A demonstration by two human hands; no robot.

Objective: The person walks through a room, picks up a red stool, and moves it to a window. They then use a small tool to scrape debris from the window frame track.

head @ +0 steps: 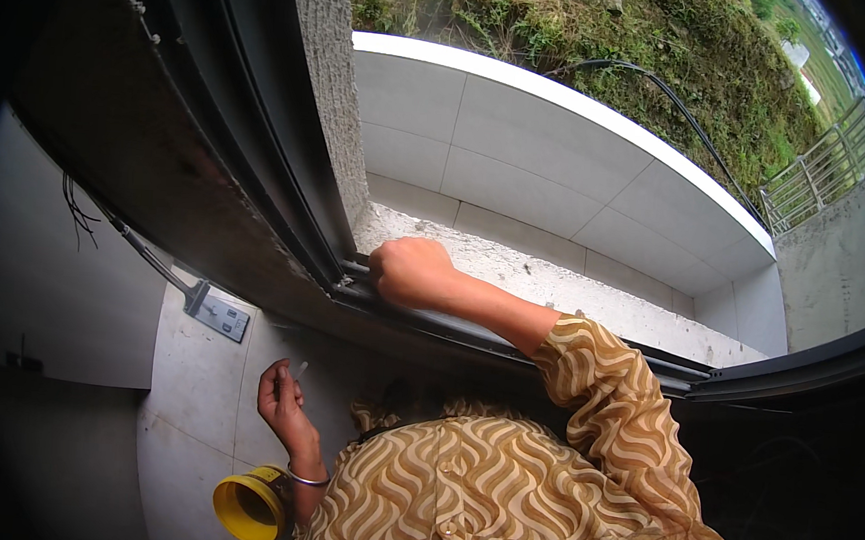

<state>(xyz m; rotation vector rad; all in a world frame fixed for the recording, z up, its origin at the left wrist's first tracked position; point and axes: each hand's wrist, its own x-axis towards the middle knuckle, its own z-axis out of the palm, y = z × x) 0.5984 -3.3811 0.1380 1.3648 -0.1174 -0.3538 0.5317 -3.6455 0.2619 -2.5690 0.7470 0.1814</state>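
My right hand [411,272] is closed into a fist over the left end of the dark metal window frame's bottom track [458,330], by the corner; whether it holds something is hidden. Lower left, my left hand [284,402] is raised above the tiled floor, its fingers closed on a small, thin, pale tool [300,371] whose exact kind I cannot tell. A bangle circles that wrist. Just below it is a yellow plastic bucket [249,509], its open mouth facing the camera.
A grey floor-cleaning head with a pole [220,315] lies at the left, near loose black wires [76,207]. Outside the rough concrete sill [493,263] stand a white-topped tiled parapet [524,141], a black cable [684,111], a grassy bank and a metal railing [823,169].
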